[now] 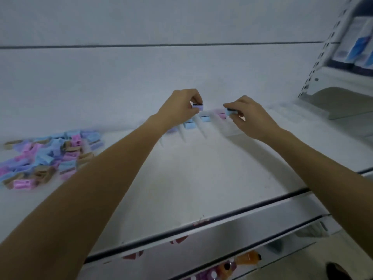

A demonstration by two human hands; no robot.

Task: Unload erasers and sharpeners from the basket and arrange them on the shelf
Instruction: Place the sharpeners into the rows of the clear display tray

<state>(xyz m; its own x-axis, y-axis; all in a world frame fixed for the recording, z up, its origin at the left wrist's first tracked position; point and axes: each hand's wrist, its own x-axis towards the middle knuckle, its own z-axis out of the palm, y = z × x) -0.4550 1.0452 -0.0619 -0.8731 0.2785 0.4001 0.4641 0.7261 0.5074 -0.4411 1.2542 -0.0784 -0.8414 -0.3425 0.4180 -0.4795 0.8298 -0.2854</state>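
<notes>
Both arms reach to the back of a white shelf (201, 178). My left hand (179, 107) pinches a small purple sharpener (197, 107) just above a row of sharpeners (205, 118) lined up along the back wall. My right hand (250, 118) pinches a blue sharpener (230, 112) at the right end of that row, beside a pink one (221, 115). A loose heap of blue, pink, purple and tan sharpeners and erasers (50, 156) lies on the shelf at the left. No basket is in view.
The shelf's front edge (222, 217) runs diagonally below my arms, with a lower shelf holding coloured packets (238, 263) beneath. At the right stand a perforated upright (321, 55) and a neighbouring shelf with blue-and-white packs (359, 45).
</notes>
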